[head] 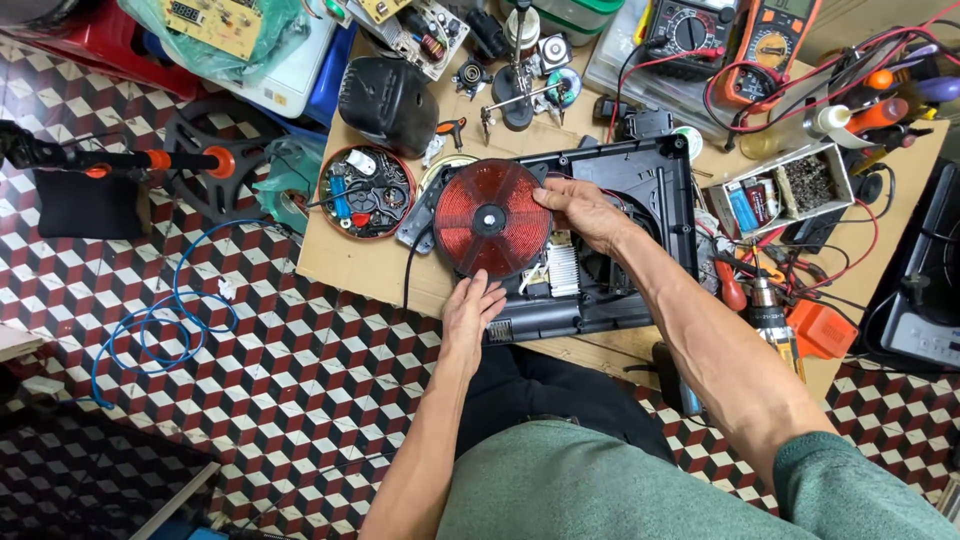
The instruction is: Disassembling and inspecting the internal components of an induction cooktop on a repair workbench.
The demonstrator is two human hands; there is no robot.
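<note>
Closest to us, our left hand [472,305] rests open-fingered at the near edge of the red coil disc [490,218]; our right hand [578,210] grips its far-right edge. Between them, the disc lies flat on the black casing [640,190], mid-counter [350,265].

Left hand [472,308] flat, fingers forward — right hand [583,212] curled, fingers leftward, both forearms bare, extended

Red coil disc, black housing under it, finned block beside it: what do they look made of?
Red coil disc: likely enamelled copper wire, judging by fine concentric glossy red rings around a black hub. Black housing: probably moulded plastic, matte with ribbed walls. Finned block: looks like bare aluminium, pale silver with parallel fins. Both hands, left hand and right hand, rest at the disc's edge.
</note>
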